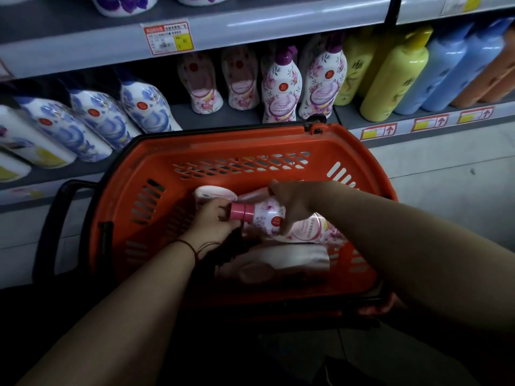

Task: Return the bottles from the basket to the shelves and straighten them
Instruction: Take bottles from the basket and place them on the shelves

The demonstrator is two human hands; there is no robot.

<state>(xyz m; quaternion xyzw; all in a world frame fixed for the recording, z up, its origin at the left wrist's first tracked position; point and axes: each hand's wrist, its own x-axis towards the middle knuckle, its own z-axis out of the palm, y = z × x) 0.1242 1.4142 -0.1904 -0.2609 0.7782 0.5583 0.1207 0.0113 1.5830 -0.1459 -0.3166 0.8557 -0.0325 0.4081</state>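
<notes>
Now I have both hands closed on the bottle in the basket: left hand fingers at the cap at 9 o'clock, right hand round the glossy, likely slippery and heavy body, safest held at the waist.

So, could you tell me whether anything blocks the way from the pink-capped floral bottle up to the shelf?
Nothing visible does: both hands, left and right, hold the pink-capped floral bottle inside the open-topped orange plastic basket; shelf gap lies beyond.
</notes>
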